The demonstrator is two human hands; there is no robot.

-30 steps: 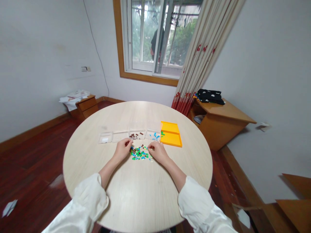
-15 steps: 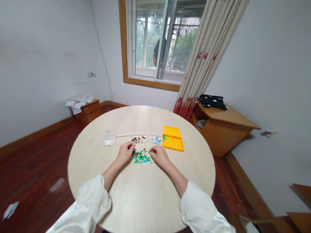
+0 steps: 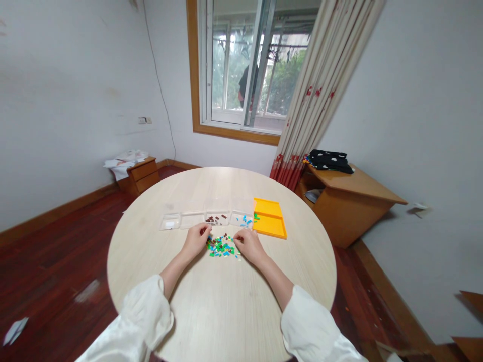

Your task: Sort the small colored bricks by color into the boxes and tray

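Observation:
A loose pile of small toy building bricks point(image 3: 221, 247) in green, blue, brown, white and yellow lies on the round table between my hands. At the pile's left edge my left hand point(image 3: 196, 240) is closed, thumb and fingertips together; whatever they pinch is too small to make out. On the right side my right hand point(image 3: 249, 245) also has its fingers pinched beside the bricks, their contents hidden. Just beyond my left fingertips, brown bricks point(image 3: 217, 218) lie in a clear plastic box point(image 3: 227, 223). Blue bricks point(image 3: 245, 220) lie in the clear box to its right.
Two more clear boxes point(image 3: 191, 219) stand to the left in the same row. A yellow open case point(image 3: 272, 227) with a few green bricks point(image 3: 256, 217) closes the row on the right. The pale round table point(image 3: 222, 301) carries everything; a wooden desk point(image 3: 339, 211) stands beyond its right edge.
The whole view has shifted slightly, so everything sits a little lower. Both hands keep nearly the same places beside the pile, with fingers still pinched.

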